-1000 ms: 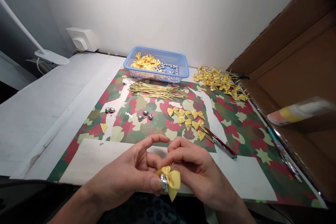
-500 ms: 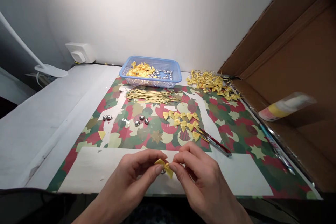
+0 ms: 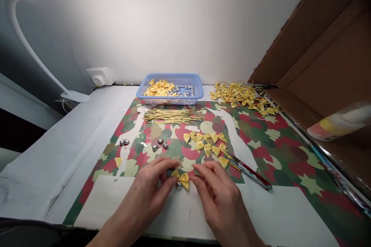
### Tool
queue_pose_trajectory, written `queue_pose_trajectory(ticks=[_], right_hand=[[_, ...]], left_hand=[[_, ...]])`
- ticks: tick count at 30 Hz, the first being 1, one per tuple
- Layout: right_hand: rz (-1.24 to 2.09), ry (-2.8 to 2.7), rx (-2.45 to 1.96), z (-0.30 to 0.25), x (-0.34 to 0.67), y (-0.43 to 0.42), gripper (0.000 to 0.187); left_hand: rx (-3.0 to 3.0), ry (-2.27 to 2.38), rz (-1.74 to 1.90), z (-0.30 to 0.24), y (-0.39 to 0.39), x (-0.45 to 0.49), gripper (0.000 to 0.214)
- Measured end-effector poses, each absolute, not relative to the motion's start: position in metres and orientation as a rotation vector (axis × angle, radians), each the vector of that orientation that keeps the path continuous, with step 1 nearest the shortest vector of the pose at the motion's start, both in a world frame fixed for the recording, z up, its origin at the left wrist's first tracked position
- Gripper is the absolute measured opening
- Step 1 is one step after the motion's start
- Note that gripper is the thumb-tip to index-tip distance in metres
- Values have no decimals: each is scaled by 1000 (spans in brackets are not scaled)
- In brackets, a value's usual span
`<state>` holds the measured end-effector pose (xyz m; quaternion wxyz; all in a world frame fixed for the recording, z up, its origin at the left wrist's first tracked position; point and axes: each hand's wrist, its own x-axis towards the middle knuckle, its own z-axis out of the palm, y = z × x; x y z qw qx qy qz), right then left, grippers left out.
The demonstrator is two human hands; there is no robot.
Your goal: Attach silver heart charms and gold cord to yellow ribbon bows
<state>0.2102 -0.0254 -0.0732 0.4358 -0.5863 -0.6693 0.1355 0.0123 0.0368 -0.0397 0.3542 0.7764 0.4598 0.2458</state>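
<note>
A small yellow ribbon bow (image 3: 181, 178) with a silver bead under it is pinched between both hands low over the white sheet (image 3: 116, 204). My left hand (image 3: 146, 197) grips its left side with thumb and fingers closed. From the right, the fingertips of my right hand (image 3: 216, 197) close on the bow. Several loose yellow bows (image 3: 207, 142) lie just beyond my hands. A few silver beads (image 3: 159, 146) rest on the patterned paper (image 3: 261, 139).
A blue basket (image 3: 171, 100) with bows and beads stands at the back. In front of it lies a bundle of gold wires (image 3: 171, 115). A pile of wired bows (image 3: 243, 94) is at back right. Red-handled tweezers (image 3: 249, 170), a cardboard wall (image 3: 327, 54), a glue bottle (image 3: 336, 123), a lamp (image 3: 72, 95).
Both hands have moved forward and down from near my body to the white sheet, still holding the bow. The camera tilted up, bringing the lamp head into view.
</note>
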Motion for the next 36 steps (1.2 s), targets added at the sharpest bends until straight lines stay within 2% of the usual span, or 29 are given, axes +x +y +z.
queue_pose_trajectory(ticks=[7, 12, 14, 19, 23, 27, 30, 36], right_hand=[[257, -1398, -1321, -77, 223, -38, 42], [367, -1203, -1143, -79, 209, -43, 56], [382, -1169, -1167, -79, 205, -43, 51], [411, -1210, -1190, -77, 207, -42, 14], [421, -1202, -1184, -78, 205, -40, 18], [464, -1146, -1161, -82, 196, -40, 19], [556, -1029, -1148, -79, 194, -40, 20], [1145, -791, -1054, -51, 210, -37, 39]], left_hand=[[2333, 1321, 645, 0, 95, 20, 21], [2473, 1446, 534, -11, 156, 59, 13], [2506, 1490, 479, -20, 173, 70, 18], [2563, 1499, 389, -36, 192, 80, 26], [2586, 1473, 408, -39, 196, 78, 25], [2569, 1454, 547, -28, 196, 75, 22], [2518, 1422, 718, -11, 177, 73, 12], [2372, 1187, 893, 4, 76, 54, 15]])
